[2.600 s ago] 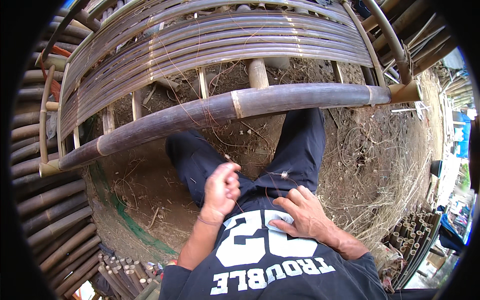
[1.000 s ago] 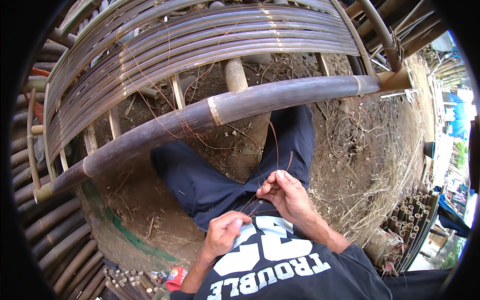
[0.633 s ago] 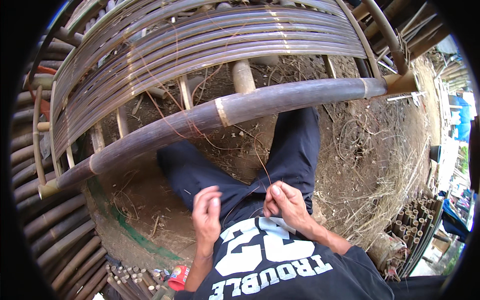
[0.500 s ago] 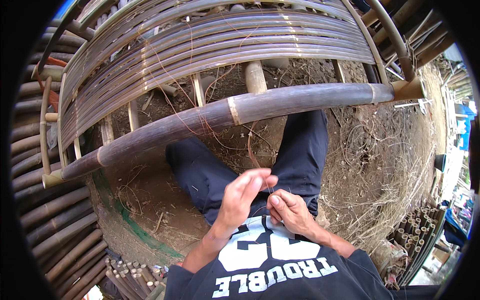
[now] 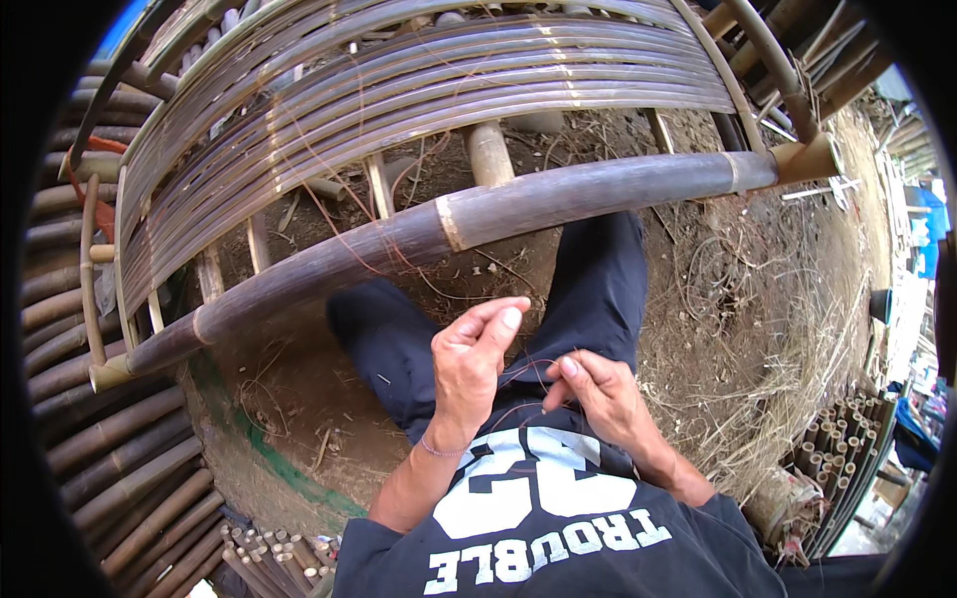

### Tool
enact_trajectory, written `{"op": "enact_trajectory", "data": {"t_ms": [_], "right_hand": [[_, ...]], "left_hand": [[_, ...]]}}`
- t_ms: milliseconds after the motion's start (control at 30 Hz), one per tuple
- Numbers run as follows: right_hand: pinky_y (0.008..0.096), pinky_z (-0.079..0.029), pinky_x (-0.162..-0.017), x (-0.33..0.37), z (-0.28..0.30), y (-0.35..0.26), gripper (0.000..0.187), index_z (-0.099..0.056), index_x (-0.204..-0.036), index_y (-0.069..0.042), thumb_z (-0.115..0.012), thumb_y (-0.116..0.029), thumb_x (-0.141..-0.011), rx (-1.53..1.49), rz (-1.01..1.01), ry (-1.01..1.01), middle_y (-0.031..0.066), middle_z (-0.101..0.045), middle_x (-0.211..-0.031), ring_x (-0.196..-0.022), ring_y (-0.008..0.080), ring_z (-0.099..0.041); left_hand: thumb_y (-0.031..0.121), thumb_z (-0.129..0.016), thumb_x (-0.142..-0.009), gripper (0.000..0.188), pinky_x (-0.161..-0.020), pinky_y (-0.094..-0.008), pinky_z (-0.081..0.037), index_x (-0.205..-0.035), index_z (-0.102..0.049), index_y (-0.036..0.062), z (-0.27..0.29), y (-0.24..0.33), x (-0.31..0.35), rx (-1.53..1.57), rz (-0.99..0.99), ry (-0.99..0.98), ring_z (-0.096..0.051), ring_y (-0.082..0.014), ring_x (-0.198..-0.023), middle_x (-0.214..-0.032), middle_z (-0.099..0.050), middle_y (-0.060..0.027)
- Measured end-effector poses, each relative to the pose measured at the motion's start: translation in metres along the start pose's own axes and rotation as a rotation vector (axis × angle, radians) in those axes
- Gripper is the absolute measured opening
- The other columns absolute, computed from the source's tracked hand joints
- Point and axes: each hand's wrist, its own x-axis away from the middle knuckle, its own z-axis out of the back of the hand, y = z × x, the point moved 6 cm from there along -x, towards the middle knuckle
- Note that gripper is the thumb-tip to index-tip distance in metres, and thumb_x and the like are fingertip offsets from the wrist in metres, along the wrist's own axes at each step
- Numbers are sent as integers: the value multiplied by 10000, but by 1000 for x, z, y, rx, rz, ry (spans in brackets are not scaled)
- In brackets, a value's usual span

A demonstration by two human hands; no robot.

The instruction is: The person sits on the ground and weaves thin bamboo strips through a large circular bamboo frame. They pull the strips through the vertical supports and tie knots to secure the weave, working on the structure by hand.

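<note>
One dark tub (image 5: pixel 880 303), contents unclear | left hand (image 5: pixel 469 369): pressed together | right hand (image 5: pixel 610 401): pinching strand (image 5: pixel 529 362)

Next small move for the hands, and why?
I'd probably bring the left hand down to the thin reddish cord and draw it straight: the cord bows in a loose curve beside the right hand, while the left's fingertips sit higher. Whether either hand pinches it is unclear.

Black shirt (image 5: pixel 618 575) bears white print (image 5: pixel 488 513) — dark trousers (image 5: pixel 598 279), thin wristband (image 5: pixel 444 452).
</note>
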Motion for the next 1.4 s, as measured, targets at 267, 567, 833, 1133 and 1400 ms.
{"op": "enact_trajectory", "data": {"t_ms": [267,567,833,1133,1400], "right_hand": [[337,-492,-522,-19,3,-37,271,-615,-897,-2,-493,-221,-1001,158,99,40,91,-639,-595,-554,236,-661],[352,-502,-530,-18,-5,-28,222,-576,-872,-11,-480,-177,-985,174,38,-12,90,-629,-584,-553,252,-661],[348,-532,-701,-10,4,-18,248,-580,-1108,6,-577,-165,-928,134,3,-40,114,-680,-742,-725,277,-686],[355,-476,-885,-9,68,-35,648,-536,-1302,-30,-820,-150,-732,368,503,241,112,-593,-1138,-1007,219,-567],[388,-450,-867,-11,114,-65,276,-703,-985,-67,-808,-130,-738,441,715,267,45,-667,-918,-907,210,-608]], "left_hand": [[112,-670,-901,171,-523,-175,-356,-1023,-724,6,-17,-6,9,-123,-125,-103,-488,-31,-603,-738,-593,10],[64,-695,-865,133,-593,-194,-458,-978,-742,12,-17,-14,7,-281,-185,-151,-574,-59,-697,-798,-581,-14],[59,-659,-879,91,-552,-190,-423,-852,-689,-22,-30,-16,6,-272,-145,-203,-525,-35,-645,-794,-551,7],[35,-638,-871,67,-509,-203,-322,-841,-656,-23,-60,-7,3,-374,-174,-205,-405,-15,-593,-759,-498,20],[51,-669,-827,59,-521,-264,-347,-865,-663,7,-109,21,-7,-660,-398,-288,-419,-101,-579,-713,-461,-25]]}}
